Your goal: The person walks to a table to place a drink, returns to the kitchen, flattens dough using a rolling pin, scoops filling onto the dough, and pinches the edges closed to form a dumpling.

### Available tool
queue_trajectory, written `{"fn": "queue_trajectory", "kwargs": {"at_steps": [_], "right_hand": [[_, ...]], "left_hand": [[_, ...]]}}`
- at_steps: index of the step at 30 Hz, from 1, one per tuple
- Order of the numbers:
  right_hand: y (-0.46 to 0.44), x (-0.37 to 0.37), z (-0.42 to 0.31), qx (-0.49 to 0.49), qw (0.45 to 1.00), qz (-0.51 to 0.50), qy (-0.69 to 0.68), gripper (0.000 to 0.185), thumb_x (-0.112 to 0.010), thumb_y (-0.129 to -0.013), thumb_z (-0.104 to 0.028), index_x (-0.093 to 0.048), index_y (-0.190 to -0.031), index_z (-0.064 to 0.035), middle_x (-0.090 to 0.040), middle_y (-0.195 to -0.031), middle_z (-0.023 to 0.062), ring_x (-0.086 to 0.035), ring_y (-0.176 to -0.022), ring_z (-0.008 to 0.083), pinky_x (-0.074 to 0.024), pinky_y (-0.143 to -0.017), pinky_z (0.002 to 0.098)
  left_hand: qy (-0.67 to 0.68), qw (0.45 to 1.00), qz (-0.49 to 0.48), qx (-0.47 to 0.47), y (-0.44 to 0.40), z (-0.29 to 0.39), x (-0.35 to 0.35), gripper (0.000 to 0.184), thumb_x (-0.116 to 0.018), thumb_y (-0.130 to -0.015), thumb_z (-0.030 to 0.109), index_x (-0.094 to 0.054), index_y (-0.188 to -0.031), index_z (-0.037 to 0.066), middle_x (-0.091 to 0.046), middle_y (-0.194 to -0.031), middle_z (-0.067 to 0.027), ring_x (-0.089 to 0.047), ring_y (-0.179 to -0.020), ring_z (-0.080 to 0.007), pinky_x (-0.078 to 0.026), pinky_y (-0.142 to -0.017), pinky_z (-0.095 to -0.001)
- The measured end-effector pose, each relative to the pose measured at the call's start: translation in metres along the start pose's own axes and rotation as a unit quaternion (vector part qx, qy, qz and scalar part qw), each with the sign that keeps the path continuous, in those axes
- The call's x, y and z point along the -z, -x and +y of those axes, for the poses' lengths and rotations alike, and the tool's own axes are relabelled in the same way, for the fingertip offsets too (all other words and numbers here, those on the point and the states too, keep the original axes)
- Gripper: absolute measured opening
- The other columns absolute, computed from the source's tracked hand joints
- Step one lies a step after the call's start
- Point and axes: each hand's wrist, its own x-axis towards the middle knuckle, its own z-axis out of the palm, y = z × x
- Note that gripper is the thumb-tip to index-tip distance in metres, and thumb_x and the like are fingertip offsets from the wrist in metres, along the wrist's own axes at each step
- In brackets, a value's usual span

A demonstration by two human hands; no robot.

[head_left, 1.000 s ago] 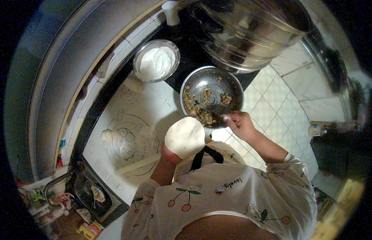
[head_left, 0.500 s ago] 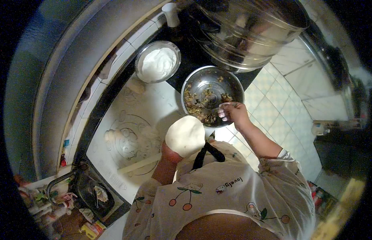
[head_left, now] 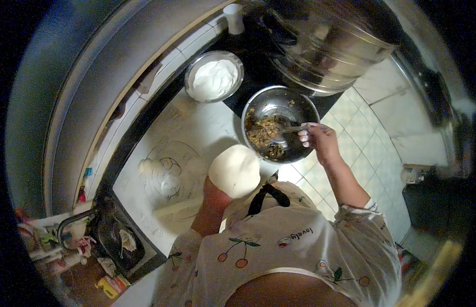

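Observation:
A round, flat piece of white dough point(head_left: 235, 171) lies on my left hand point(head_left: 216, 193), whose fingers are mostly hidden beneath it. To its upper right is a metal bowl point(head_left: 308, 107) with a chopped, brownish-yellow filling point(head_left: 266, 131) on its left and lower inside. My right hand point(head_left: 318, 139) is closed on the handle of a spoon point(head_left: 293, 129) at the bowl's right rim. The spoon's far end reaches into the filling. The dough is close to the bowl's lower left edge.
A bowl of white flour point(head_left: 215, 77) stands at the upper left of the metal bowl. Beyond is a large metal steamer pot point(head_left: 332, 51). A printed white mat point(head_left: 141, 194), dusted with flour, covers the counter at left, near a sink point(head_left: 117, 243). A white cup point(head_left: 234, 19) stands at the back.
My right hand has moved up and right, and the spoon now shows across the bowl. Filling has been gathered toward the bowl's left side. The dough stays on my left hand.

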Motion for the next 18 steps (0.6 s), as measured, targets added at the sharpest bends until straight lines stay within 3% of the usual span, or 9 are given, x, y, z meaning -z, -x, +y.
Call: {"fn": "queue_trajectory", "kwargs": {"at_steps": [3,5,8,10,11,13,15,17,18], "right_hand": [[0.027,-0.017,-0.025,0.032,0.999,-0.034,0.025,0.019,-0.050,-0.087,-0.009,-0.057,-0.095,0.0058,-0.064,-0.079,0.0165,-0.062,-0.062,0.0195,-0.0504,-0.052,0.0280],[0.046,-0.030,-0.033,0.046,0.994,-0.079,0.054,0.018,-0.049,-0.088,-0.008,-0.058,-0.096,0.0048,-0.064,-0.079,0.0161,-0.061,-0.062,0.0183,-0.0503,-0.052,0.0279],[0.069,-0.043,-0.006,0.167,0.956,-0.164,0.174,0.018,-0.052,-0.085,-0.007,-0.059,-0.099,0.0012,-0.065,-0.082,0.0126,-0.062,-0.066,0.0206,-0.0515,-0.057,0.0295],[0.080,-0.045,-0.009,0.368,0.778,-0.238,0.451,0.024,-0.056,-0.078,-0.005,-0.060,-0.102,-0.0034,-0.063,-0.086,0.0121,-0.062,-0.072,0.0259,-0.0522,-0.062,0.0323],[0.084,-0.048,-0.008,0.443,0.730,-0.251,0.456,0.032,-0.060,-0.073,-0.004,-0.061,-0.104,-0.0084,-0.061,-0.088,0.0116,-0.061,-0.076,0.0292,-0.0521,-0.065,0.0351],[0.087,-0.050,-0.012,0.470,0.728,-0.254,0.429,0.033,-0.063,-0.072,-0.007,-0.061,-0.105,-0.0084,-0.061,-0.091,0.0105,-0.062,-0.077,0.0277,-0.0523,-0.066,0.0354],[0.087,-0.048,-0.014,0.514,0.702,-0.253,0.423,0.035,-0.066,-0.069,-0.008,-0.061,-0.104,-0.0081,-0.061,-0.095,0.0090,-0.062,-0.080,0.0247,-0.0525,-0.066,0.0341],[0.086,-0.048,-0.011,0.532,0.699,-0.265,0.397,0.036,-0.066,-0.068,-0.007,-0.062,-0.103,-0.0077,-0.061,-0.096,0.0089,-0.062,-0.081,0.0237,-0.0526,-0.066,0.0335],[0.086,-0.050,-0.011,0.541,0.697,-0.272,0.384,0.036,-0.066,-0.068,-0.007,-0.062,-0.103,-0.0074,-0.061,-0.097,0.0088,-0.062,-0.082,0.0232,-0.0527,-0.066,0.0332]], "left_hand": [[-0.330,0.936,0.025,-0.116,-0.017,0.014,0.000,0.052,-0.057,-0.082,0.032,-0.043,-0.126,0.009,-0.049,-0.125,-0.0092,-0.047,-0.114,-0.0249,-0.036,-0.098,-0.0364],[-0.327,0.929,-0.032,-0.171,-0.048,-0.007,0.002,0.050,-0.061,-0.080,0.028,-0.046,-0.123,0.008,-0.052,-0.121,-0.0094,-0.049,-0.111,-0.0256,-0.038,-0.096,-0.0359],[-0.097,0.991,-0.010,-0.096,-0.046,0.047,-0.001,0.045,-0.063,-0.077,0.020,-0.050,-0.117,0.006,-0.056,-0.114,-0.0095,-0.053,-0.106,-0.0247,-0.041,-0.092,-0.0347],[0.099,0.995,0.019,-0.018,-0.036,0.030,-0.005,0.048,-0.064,-0.077,0.020,-0.047,-0.119,0.005,-0.055,-0.115,-0.0094,-0.053,-0.106,-0.0237,-0.041,-0.093,-0.0353],[0.169,0.985,0.024,0.003,-0.033,0.024,-0.004,0.050,-0.064,-0.077,0.019,-0.045,-0.121,0.005,-0.055,-0.116,-0.0093,-0.053,-0.106,-0.0231,-0.041,-0.093,-0.0358],[0.125,0.991,0.037,-0.017,-0.024,0.028,0.002,0.054,-0.065,-0.076,0.019,-0.041,-0.123,0.005,-0.054,-0.117,-0.0093,-0.053,-0.106,-0.0224,-0.041,-0.094,-0.0363],[0.226,0.973,0.031,-0.017,-0.019,0.032,0.006,0.055,-0.066,-0.077,0.018,-0.041,-0.123,0.005,-0.054,-0.117,-0.0096,-0.053,-0.106,-0.0220,-0.041,-0.094,-0.0360],[0.613,0.788,0.005,0.057,-0.020,0.029,0.006,0.053,-0.065,-0.077,0.018,-0.042,-0.122,0.005,-0.055,-0.116,-0.0100,-0.054,-0.105,-0.0215,-0.042,-0.093,-0.0355],[0.403,0.915,0.025,0.000,-0.020,0.029,0.009,0.051,-0.066,-0.077,0.019,-0.044,-0.121,0.005,-0.056,-0.115,-0.0099,-0.055,-0.105,-0.0212,-0.042,-0.093,-0.0350]]}}
